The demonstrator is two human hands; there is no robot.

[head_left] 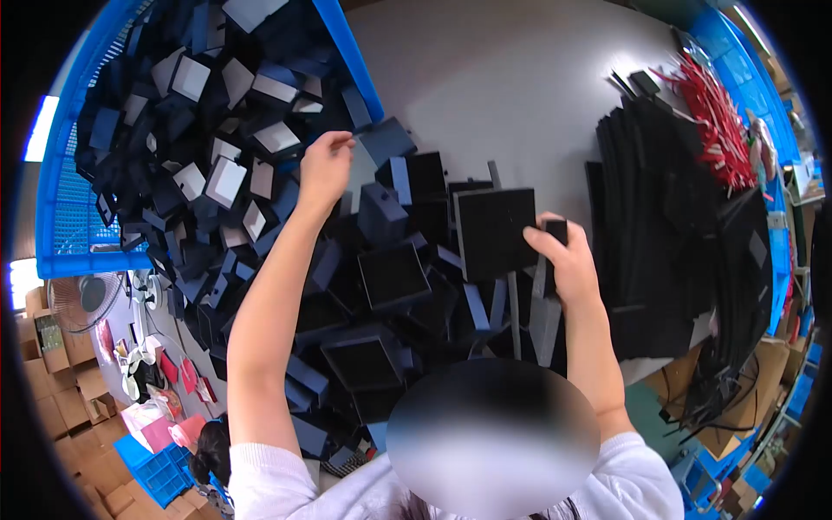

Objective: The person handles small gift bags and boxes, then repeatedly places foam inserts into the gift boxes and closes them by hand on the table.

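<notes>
My right hand [568,260] grips a flat black square piece [497,232] at its right edge, with a small black block [555,232] also between the fingers. My left hand [326,169] is raised beside the heap, its fingers curled together near a dark blue box [387,143]; whether anything small is in them cannot be made out. Below and between my arms lies a pile of dark blue and black boxes [394,276], some showing black inner faces. A grey strip [515,316] stretches down below the black piece.
A blue crate [52,208] full of dark boxes stands at the upper left. Stacked black strips [650,208] and a red-and-white bundle [715,130] lie right on the grey table [485,69]. A fan [87,296], cartons [52,381] and another person's dark-haired head [212,451] are at the lower left.
</notes>
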